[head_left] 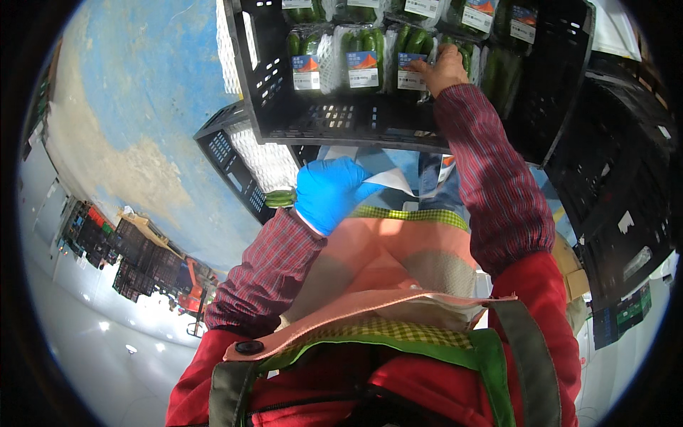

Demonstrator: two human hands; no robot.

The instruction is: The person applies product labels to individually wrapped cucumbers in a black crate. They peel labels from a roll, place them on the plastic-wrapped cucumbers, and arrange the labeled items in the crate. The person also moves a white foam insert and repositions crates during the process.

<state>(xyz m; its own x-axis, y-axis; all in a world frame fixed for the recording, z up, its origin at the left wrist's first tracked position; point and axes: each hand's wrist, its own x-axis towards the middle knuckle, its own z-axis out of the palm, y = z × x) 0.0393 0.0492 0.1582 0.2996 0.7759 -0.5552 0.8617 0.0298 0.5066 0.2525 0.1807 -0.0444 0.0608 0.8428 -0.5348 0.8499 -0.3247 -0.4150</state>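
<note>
My right hand (442, 67), bare, reaches into a black plastic crate (341, 117) and grips a wrapped pack of green cucumbers (415, 60) by its labelled front. Several more such labelled packs (361, 58) lie side by side in the crate. My left hand (329, 192), in a blue glove, is closed around a green cucumber (280, 198) and a sheet of white backing paper (388, 174), held above my apron. Both sleeves are red plaid.
A second black crate (228, 160) holding white foam netting (267, 160) sits to the left below the first. More black crates (619, 185) stand at the right. Stacked crates and an orange machine (192, 288) show far off on the blue floor.
</note>
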